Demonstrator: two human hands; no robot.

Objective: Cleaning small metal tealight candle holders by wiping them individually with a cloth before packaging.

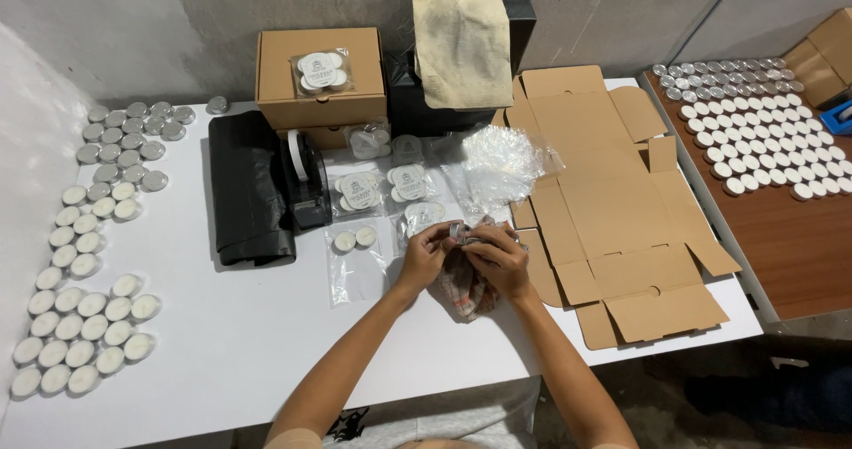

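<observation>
At the frame's centre, my left hand (428,252) and right hand (499,256) are pinching a small silver metal tealight cup (458,231) within a crumpled checked cloth (463,287), seemingly wiping it.

White table (222,360) bears tealights (84,325), flattened cardboard box (612,209), black tape dispenser (302,178).

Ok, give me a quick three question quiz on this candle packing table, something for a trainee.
1. True or false: both hands work over a checked cloth.
2. What lies unfolded right of the hands: A flat brown cardboard box, B black plastic bag, C tape dispenser?
3. What sits on top of the closed brown cardboard box at the back?

Key: 1 true. 2 A, the flat brown cardboard box. 3 a clear packet of white tealight candles.
</observation>
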